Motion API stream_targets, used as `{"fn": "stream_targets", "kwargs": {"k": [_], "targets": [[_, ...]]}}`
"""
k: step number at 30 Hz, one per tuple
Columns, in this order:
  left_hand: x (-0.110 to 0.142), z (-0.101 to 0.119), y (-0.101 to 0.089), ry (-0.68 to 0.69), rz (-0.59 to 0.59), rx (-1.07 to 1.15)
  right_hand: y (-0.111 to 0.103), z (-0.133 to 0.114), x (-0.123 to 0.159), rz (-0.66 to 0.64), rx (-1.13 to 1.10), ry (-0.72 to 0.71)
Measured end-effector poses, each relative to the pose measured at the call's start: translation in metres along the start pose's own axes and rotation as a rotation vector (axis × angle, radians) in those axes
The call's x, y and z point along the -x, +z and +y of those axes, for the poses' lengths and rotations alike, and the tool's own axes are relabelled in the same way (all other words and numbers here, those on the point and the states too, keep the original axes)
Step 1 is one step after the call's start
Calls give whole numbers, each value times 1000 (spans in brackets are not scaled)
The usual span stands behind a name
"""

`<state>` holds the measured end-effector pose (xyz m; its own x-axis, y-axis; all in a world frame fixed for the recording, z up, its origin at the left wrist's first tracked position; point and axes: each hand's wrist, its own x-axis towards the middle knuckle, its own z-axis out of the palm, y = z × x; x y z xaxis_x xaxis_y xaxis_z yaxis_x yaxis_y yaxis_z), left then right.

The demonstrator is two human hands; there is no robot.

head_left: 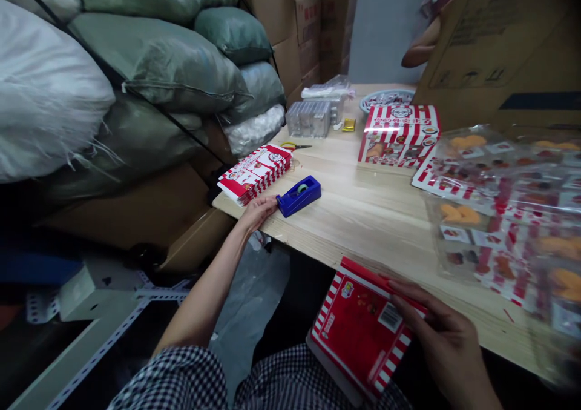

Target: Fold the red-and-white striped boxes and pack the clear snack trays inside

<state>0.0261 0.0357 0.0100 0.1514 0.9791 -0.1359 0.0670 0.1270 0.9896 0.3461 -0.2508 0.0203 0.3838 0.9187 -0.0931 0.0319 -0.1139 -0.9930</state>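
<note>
My right hand [438, 331] grips a red-and-white striped cardboard box [358, 328] by its edge, below the table's front edge, with the barcode side facing up. My left hand [257, 212] lies flat on the pale wooden table [372, 216] at its near corner, fingers apart and holding nothing. Its fingertips are close to a stack of flat red-and-white printed cartons [255, 174] and a blue tape dispenser [298, 195]. A striped box [399, 136] stands further along the table, and clear plastic packs of orange and red items [499, 216] cover the right side.
Yellow-handled scissors [295, 146], clear plastic trays [309, 118] and a gold packet [348, 125] lie at the far end of the table. A co-worker's arm [422, 43] shows behind a cardboard box [494, 40]. Large stuffed sacks [154, 52] pile up on the left, above slotted metal shelving [113, 319].
</note>
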Motion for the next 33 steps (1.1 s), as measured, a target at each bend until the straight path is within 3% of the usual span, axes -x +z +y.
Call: {"fn": "stream_targets", "kwargs": {"k": [4,9,12,15,19,22,26,30,33], "targets": [[-1,-19,1,90,109,-62,8,-9,-2,6,-47,-14],[7,-21,7,141,234,-149,13,-29,5,70,-98,-102],[35,-8,20,194,288,-148,15,-41,14,151,-57,-192],[89,17,48,297,305,-133,20,-46,24,204,21,-319],[179,53,102,213,106,16,31,-41,34,118,137,-468],[220,64,139,51,-54,181,36,-34,38,58,195,-550],[226,57,161,-99,-151,367,41,-28,40,28,201,-599],[216,46,165,-227,-156,436,40,-29,39,58,164,-538],[210,45,165,-269,-198,413,34,-31,34,-20,209,-500]]}}
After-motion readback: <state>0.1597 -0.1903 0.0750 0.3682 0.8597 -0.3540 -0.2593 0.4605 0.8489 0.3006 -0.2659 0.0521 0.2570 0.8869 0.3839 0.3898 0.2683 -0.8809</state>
